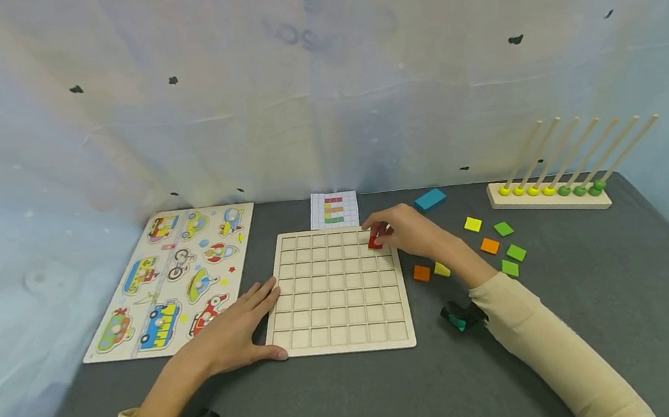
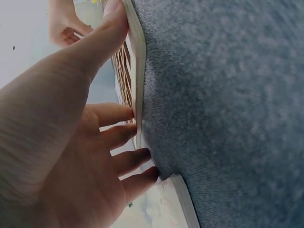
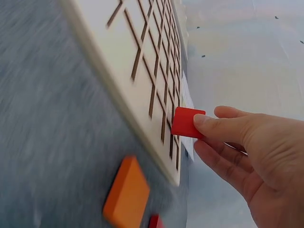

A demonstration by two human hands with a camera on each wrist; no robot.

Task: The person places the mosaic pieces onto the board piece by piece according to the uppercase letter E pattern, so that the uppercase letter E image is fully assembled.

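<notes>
A wooden grid board (image 1: 410, 324) with rows of square recesses lies flat on the dark table. My right hand (image 1: 401, 228) pinches a red square tile (image 3: 186, 122) between thumb and fingers over the board's far right corner. At the left edge of the board rests my left hand (image 1: 234, 333), its fingers spread along the side and its thumb near the front corner. In the left wrist view the left fingertips (image 2: 130, 114) touch the board's edge. Behind the board lies a printed card (image 1: 336, 218) showing a coloured pattern on a grid.
Left of the board lies a vehicle picture puzzle (image 1: 233, 247). To the right are an orange tile (image 1: 422, 273), a yellow tile (image 1: 473, 224), several green tiles (image 1: 516, 252) and a blue block (image 1: 430, 200). A peg rack (image 1: 547, 201) with yellow and green beads stands at the back right.
</notes>
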